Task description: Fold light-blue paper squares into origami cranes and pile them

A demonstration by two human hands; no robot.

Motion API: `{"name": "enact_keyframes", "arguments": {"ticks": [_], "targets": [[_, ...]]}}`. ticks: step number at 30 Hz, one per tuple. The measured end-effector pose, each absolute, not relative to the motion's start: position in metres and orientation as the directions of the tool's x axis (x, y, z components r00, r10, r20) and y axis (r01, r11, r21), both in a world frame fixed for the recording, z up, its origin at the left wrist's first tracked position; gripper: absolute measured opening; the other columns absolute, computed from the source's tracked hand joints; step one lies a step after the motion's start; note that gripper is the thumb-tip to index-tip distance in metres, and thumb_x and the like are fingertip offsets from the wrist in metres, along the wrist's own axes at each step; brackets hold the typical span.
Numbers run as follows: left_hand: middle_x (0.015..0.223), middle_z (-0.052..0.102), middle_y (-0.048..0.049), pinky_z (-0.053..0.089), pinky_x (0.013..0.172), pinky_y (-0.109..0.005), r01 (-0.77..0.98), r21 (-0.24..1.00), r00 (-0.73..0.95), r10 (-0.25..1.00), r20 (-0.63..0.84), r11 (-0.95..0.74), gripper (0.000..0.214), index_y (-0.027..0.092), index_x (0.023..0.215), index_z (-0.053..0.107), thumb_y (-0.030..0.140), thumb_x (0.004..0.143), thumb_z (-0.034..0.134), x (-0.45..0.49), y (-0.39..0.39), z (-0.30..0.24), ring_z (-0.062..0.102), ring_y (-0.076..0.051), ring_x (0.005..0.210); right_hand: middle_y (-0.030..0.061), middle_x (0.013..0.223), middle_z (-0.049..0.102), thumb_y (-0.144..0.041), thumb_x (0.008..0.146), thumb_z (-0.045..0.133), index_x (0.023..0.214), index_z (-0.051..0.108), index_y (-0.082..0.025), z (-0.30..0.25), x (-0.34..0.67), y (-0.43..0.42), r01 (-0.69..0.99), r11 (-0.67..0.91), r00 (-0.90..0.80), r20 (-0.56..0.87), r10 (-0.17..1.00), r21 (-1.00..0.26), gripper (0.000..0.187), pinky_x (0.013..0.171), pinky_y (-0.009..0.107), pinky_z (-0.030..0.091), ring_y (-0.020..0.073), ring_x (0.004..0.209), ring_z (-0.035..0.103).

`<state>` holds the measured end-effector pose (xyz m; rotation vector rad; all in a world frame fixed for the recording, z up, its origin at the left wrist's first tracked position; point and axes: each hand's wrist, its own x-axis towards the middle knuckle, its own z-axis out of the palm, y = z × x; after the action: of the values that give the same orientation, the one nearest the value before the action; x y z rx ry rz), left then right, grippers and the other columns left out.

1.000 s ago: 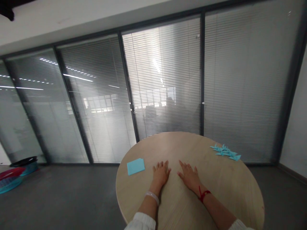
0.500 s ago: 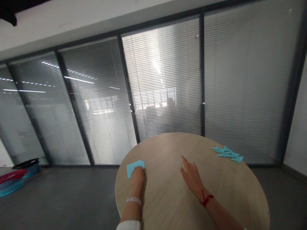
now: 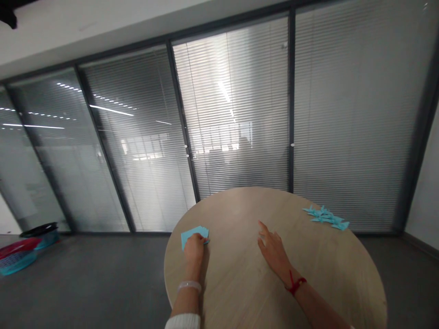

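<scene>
Paper (image 3: 195, 230), pale blue and a thin stack by the look of it, lies flat near the left rim of the round worktop (image 3: 240, 278). Your left hand (image 3: 194, 249) rests on its near half, fingers bent down onto the sheets. Whether they pinch a sheet or only press on it, I cannot tell. One corner of the stack shows past your knuckles on the right.

Your right hand (image 3: 273, 250) sits low over bare worktop, well apart from the paper. Its fingers (image 3: 263, 227) are spread and loose, holding nothing. There is a pale bracelet (image 3: 189, 286) on your left wrist and a red cord (image 3: 295, 284) on your right.

Folded blue pieces (image 3: 325, 218) sit in a small heap at the far right rim, well apart from both hands. On the floor to the left, baskets (image 3: 18, 249) stand near the glass wall (image 3: 236, 114) with its blinds.
</scene>
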<state>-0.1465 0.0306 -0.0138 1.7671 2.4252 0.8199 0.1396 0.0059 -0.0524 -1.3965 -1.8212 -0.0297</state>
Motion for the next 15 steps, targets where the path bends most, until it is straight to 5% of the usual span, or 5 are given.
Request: {"name": "enact_keyframes", "arguments": {"ticks": [10,15], "targets": [[0.077,0.068,-0.0099,0.037,0.062,-0.028,0.773,0.634,-0.344,0.855,0.388,0.023,0.031,0.019,0.075,0.064,0.041,0.085,0.045,-0.133,0.023,0.019,0.062,-0.024,0.076,0.0086,0.109,0.068,-0.025,0.088,0.040,0.139,0.036,-0.021,-0.044,0.138,0.001,0.659,0.479,-0.026,0.618,0.786,-0.580,0.051,0.094,0.044,0.046,0.0226,0.104,0.062],[0.054,0.046,0.0024,0.034,0.050,-0.024,0.478,0.847,-0.134,0.933,0.333,-0.233,0.036,0.019,0.069,0.053,0.053,0.078,0.047,-0.104,0.030,0.038,0.047,-0.015,0.052,0.0061,0.135,0.052,-0.019,0.089,0.037,0.133,0.046,-0.025,-0.016,0.140,-0.003,0.630,0.670,-0.185,0.762,0.620,-0.393,0.045,0.107,0.045,0.036,0.0205,0.127,0.045]]}}
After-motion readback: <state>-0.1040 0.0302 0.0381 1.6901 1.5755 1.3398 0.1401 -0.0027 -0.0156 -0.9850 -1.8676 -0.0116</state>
